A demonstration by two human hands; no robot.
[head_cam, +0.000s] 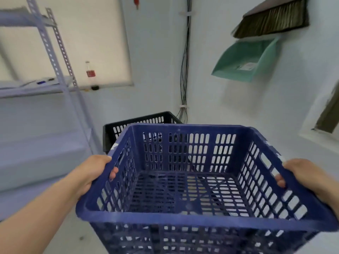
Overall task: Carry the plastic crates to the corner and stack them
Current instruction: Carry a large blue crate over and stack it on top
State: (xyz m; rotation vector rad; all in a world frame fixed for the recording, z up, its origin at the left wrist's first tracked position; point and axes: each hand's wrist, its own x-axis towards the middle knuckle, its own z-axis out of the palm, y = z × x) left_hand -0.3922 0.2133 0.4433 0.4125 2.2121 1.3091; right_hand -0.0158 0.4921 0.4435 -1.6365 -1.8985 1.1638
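A big blue crate (183, 219) is held up in the air, right in front of the person. It has nothing in it. Its walls and bottom are full of little holes, and the light floor shows through them. The left hand (91, 173) grips the rim on the left side. Its fingers (113, 174) curl over the edge, and the tips press on the inside of the wall. The right hand (308, 178) grips the rim on the right side in the same way, with its fingers (280, 182) hooked over the top and poking down inside. So the crate sits between the two hands, with one side wall pinched in each. Behind the blue crate is a black crate (139, 120), low down in the corner where the two walls meet. The blue crate hides most of it, so I cannot tell what is inside. Dark cables (185, 61) run down the wall in that corner. A metal shelf (60, 70) stands on the left, and a small bottle (89, 72) with a red label is near it. On the right wall a broom (271, 17) hangs above a green dustpan (245, 61).
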